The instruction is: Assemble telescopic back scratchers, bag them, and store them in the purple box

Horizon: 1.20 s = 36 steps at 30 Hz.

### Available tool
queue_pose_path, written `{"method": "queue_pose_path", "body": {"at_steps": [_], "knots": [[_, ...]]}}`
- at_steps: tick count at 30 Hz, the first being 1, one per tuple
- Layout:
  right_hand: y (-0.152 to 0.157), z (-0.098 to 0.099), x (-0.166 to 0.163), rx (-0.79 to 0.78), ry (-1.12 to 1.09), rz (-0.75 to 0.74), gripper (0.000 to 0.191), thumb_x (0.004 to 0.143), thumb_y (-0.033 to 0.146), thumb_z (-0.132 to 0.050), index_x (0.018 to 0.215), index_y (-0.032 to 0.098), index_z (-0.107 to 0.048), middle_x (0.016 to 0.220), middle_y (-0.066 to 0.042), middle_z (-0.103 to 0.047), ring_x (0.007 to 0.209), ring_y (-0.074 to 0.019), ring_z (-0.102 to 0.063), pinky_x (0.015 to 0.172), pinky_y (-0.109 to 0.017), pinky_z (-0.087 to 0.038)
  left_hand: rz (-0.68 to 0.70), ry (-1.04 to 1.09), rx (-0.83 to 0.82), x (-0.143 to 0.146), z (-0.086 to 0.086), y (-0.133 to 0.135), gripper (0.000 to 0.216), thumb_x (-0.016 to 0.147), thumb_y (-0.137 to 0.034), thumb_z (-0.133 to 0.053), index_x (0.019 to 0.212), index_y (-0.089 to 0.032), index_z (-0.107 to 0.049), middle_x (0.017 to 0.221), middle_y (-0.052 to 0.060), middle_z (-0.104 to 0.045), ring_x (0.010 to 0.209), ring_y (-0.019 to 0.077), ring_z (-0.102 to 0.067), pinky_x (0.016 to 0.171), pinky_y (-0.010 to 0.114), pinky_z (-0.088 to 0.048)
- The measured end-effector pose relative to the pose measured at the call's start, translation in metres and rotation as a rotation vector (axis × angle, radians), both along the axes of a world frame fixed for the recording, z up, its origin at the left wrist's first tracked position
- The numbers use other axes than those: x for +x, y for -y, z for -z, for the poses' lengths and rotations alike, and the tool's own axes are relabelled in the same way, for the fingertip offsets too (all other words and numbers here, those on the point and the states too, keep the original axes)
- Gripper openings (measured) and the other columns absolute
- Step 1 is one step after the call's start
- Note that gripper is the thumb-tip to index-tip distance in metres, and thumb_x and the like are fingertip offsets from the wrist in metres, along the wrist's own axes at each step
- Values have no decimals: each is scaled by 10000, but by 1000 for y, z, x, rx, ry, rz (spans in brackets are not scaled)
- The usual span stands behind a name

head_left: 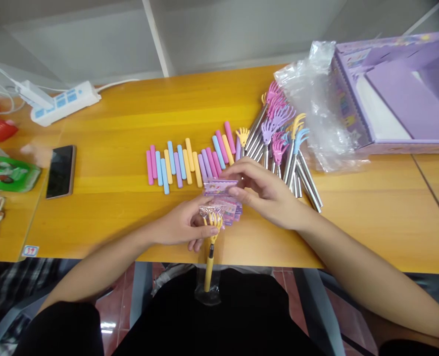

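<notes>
My left hand (189, 222) is closed on a yellow back scratcher (209, 269) in a clear plastic bag, its claw end upward and its handle hanging past the table edge. Just above, my right hand (267, 195) pinches a purple printed header card (219, 186) between thumb and fingers. More purple cards (232, 211) lie on the table between the hands. Beyond them is a row of pink, blue, yellow and purple handle tubes (184, 163). A pile of back scratchers with metal rods (273, 128) and coloured claws lies behind my right hand.
A purple display box (353, 104) stands at the back right, with crumpled clear plastic bags (312, 109) beside it. To the left lie a phone (61, 171), a white power strip (67, 104) with cables and a green packet (9, 170). The wooden table's (104, 237) front edge is close to my body.
</notes>
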State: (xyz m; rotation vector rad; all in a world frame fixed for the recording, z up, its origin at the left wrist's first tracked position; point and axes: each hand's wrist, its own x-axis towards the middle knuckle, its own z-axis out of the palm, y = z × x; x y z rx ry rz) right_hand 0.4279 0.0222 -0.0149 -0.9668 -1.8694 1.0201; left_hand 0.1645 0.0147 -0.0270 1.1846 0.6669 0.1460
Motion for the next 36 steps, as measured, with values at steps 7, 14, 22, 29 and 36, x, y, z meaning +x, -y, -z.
{"method": "queue_pose_path", "body": {"at_steps": [7, 14, 22, 29, 36], "knots": [[0, -1, -3, -124, -96, 30, 253, 1084, 429, -622, 1233, 268, -748, 1147, -71, -678, 983, -185, -660, 845, -340, -572, 30, -16, -8, 2, 0, 0, 789, 997, -458, -758, 1660, -276, -371, 694, -35, -677, 484, 147, -678, 471, 226, -549], [1, -2, -7, -162, -102, 25, 207, 1076, 405, -640, 1072, 230, -752, 1031, -52, -718, 909, -171, -674, 801, -326, -563, 58, -31, 7, 2, 2, 1, 793, 1012, -452, -741, 1687, -296, -353, 622, -49, -655, 486, 162, -686, 474, 229, -549], [1, 4, -10, -183, -121, 69, 204, 1049, 375, -687, 958, 208, -759, 897, -23, -683, 782, -133, -611, 691, -296, -498, 80, -76, 7, 3, 0, 2, 743, 1010, -483, -737, 1626, -220, -416, 601, -50, -656, 484, 161, -682, 481, 230, -554], [4, 2, -10, -255, -171, 30, 181, 970, 372, -800, 968, 194, -769, 854, 3, -654, 642, -88, -512, 574, -269, -427, 68, -69, -1, 3, 3, 4, 574, 989, -484, -758, 1421, -190, -519, 700, -32, -686, 483, 145, -670, 480, 241, -554], [4, 0, -8, -220, -163, 58, 176, 1031, 358, -719, 942, 207, -701, 877, -3, -641, 720, -113, -556, 629, -283, -468, 65, -73, -9, 3, 3, 4, 594, 984, -484, -761, 1434, -188, -510, 650, -54, -659, 478, 145, -666, 485, 234, -544]]}}
